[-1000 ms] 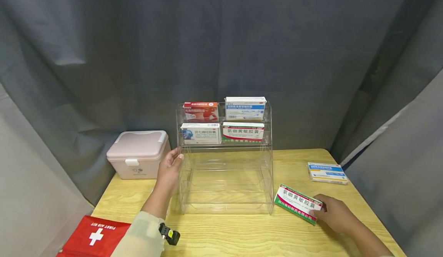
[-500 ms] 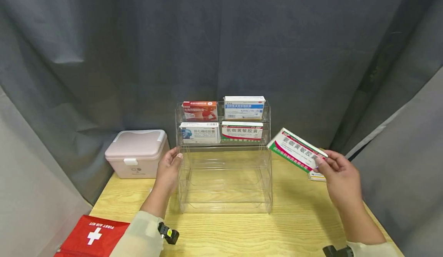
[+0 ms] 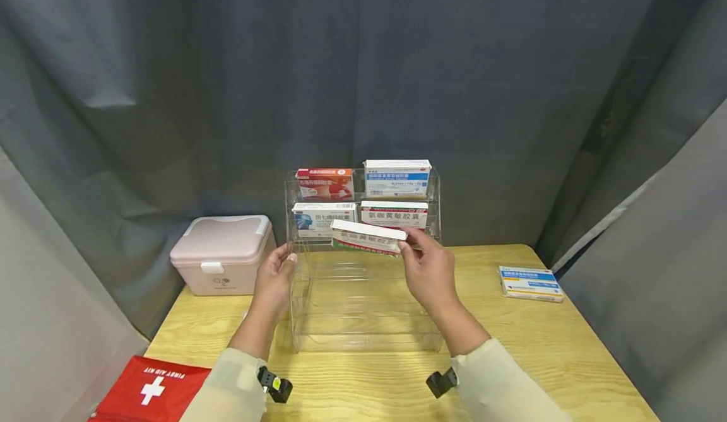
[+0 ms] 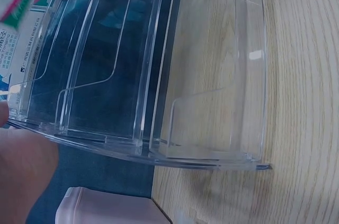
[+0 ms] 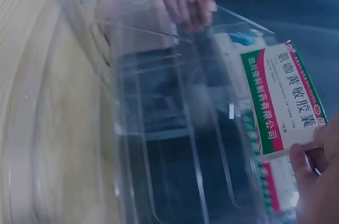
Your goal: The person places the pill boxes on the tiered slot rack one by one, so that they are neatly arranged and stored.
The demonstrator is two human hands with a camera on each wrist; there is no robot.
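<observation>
A clear acrylic tiered rack (image 3: 366, 341) stands on the table. My left hand (image 3: 275, 277) grips its left side panel between thumb and fingers. In front of the second tier, my right hand (image 3: 430, 269) pinches the right end of a white, green and red medicine box (image 3: 366, 238), also large in the right wrist view. A matching box (image 3: 394, 212) sits behind it on that tier, right of a white and blue box (image 3: 312, 221) that the held box partly hides. On the top tier are a red box (image 3: 325, 184) and a white and blue box (image 3: 397, 179).
A pink lidded case (image 3: 221, 255) stands left of the rack. The red first aid pouch (image 3: 156, 389) lies at the table's front left. Another white and blue medicine box (image 3: 531, 284) lies near the right edge, and a grey curtain hangs behind the table.
My right hand has lifted the green and red medicine box off the right of the table and carried it left to the rack's second tier. My left hand stays on the rack.
</observation>
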